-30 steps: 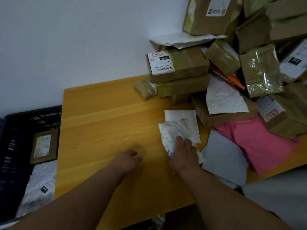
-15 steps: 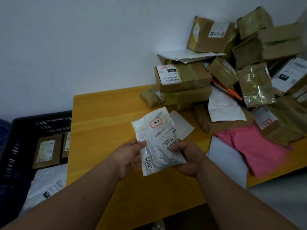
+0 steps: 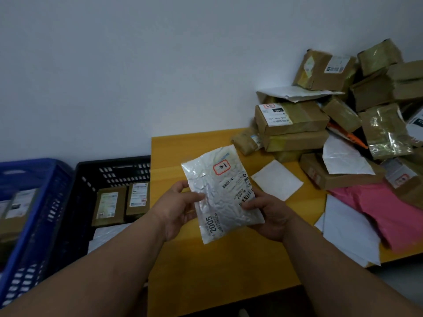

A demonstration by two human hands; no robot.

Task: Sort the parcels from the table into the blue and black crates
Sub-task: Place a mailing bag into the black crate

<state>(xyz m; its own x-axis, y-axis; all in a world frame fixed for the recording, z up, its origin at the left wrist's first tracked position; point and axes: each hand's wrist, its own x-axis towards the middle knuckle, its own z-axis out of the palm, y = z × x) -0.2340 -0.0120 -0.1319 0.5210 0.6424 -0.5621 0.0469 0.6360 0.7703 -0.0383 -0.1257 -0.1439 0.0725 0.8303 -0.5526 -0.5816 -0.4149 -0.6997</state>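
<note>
A crinkled white plastic mailer (image 3: 219,191) with a label, barcodes and "2005" printed on it is held up above the yellow table (image 3: 229,271). My left hand (image 3: 178,209) grips its left edge and my right hand (image 3: 267,213) grips its right edge, label side facing me. The black crate (image 3: 109,170) stands left of the table with two brown boxes and a white bag inside. The blue crate (image 3: 39,202) stands further left, also holding boxes.
A heap of brown cardboard parcels (image 3: 295,117) is piled at the table's back right against the white wall. A small white envelope (image 3: 277,179), a pink bag (image 3: 389,213) and a white flat mailer (image 3: 348,232) lie to the right of my hands.
The white mailer lay on the table under my right hand; both hands have lifted it and turned its label up. My view has swung left, bringing the blue crate into sight.
</note>
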